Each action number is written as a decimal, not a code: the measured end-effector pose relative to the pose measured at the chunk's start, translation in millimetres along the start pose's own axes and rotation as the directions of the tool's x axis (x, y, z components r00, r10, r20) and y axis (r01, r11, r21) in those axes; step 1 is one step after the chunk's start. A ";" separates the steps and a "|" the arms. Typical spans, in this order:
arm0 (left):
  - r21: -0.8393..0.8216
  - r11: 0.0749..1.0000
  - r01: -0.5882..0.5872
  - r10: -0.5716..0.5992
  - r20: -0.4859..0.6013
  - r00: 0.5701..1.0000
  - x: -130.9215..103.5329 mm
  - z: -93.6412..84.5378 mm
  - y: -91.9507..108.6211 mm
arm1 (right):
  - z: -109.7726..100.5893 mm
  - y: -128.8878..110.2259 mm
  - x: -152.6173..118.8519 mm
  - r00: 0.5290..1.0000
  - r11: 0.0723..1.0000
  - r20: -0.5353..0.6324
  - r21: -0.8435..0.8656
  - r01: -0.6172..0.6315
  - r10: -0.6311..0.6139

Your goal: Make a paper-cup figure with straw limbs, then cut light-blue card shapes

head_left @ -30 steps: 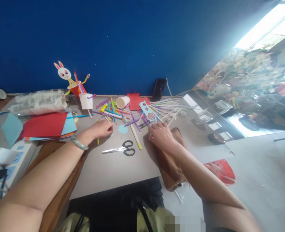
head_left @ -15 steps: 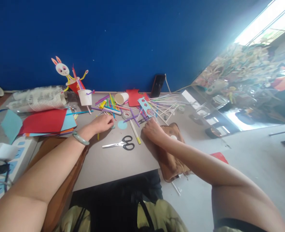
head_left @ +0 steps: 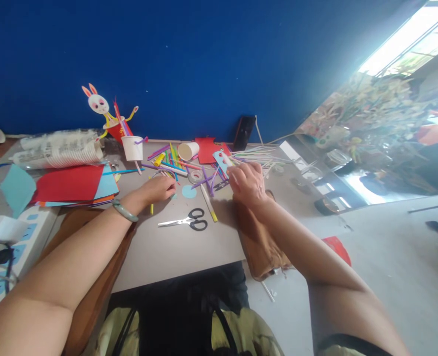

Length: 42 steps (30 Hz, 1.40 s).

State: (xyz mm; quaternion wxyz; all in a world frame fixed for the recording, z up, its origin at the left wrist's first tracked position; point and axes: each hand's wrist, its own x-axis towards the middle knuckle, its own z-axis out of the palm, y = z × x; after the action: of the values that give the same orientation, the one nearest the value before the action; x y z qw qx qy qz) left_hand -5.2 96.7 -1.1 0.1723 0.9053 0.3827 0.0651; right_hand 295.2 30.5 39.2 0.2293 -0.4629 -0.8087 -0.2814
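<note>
My left hand [head_left: 161, 188] rests low over the table with its fingers curled together. A small light-blue scrap [head_left: 174, 196] shows by its fingertips; what the fingers pinch, if anything, is hidden. My right hand [head_left: 247, 182] is raised above the brown cloth pouch [head_left: 254, 237], its fingers bent. A short whitish piece [head_left: 225, 159] sticks out past those fingers, too blurred to name. Behind it lies a light-blue paper strip with round holes [head_left: 220, 164]. Between the hands are a light-blue paper disc [head_left: 189, 191], a white stick with a yellow end [head_left: 208, 201] and black-handled scissors [head_left: 194, 220].
Coloured sticks, a tape roll [head_left: 195, 176] and a paper cup [head_left: 188, 151] lie toward the blue wall. A rabbit cup figure [head_left: 99, 105] stands left, near stacked cups [head_left: 63, 151], red paper [head_left: 70, 185] and a power strip [head_left: 29, 230]. A phone [head_left: 244, 132] leans behind.
My right hand has lifted from the table and shifted right, and a whitish piece now shows at its fingers. My left hand has stayed in place.
</note>
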 end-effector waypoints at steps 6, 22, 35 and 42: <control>0.000 0.998 0.057 -0.057 0.022 0.998 1.3 -5.2 0.8 | 23.5 5.1 7.0 0.911 0.859 0.106 0.306 -0.411 0.399; -0.032 0.992 0.119 -0.117 0.065 0.991 -1.1 -18.2 6.1 | 53.7 12.0 30.0 0.690 0.873 0.560 -0.137 -0.468 0.458; 0.043 0.993 0.113 -0.117 0.105 0.988 -0.1 -9.5 9.5 | 36.9 -39.1 32.4 0.735 0.941 0.600 -0.102 -0.322 0.316; 0.027 0.997 0.077 -0.078 0.049 0.996 1.2 -3.3 6.9 | 19.2 -66.0 22.4 0.857 0.924 0.500 0.255 -0.285 0.126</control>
State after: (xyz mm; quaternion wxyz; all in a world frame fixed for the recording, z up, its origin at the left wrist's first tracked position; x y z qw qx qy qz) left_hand -0.6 94.0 4.5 0.1726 0.8933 0.4138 0.0310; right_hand 224.8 29.9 23.2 0.1254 -0.5587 -0.8198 0.0020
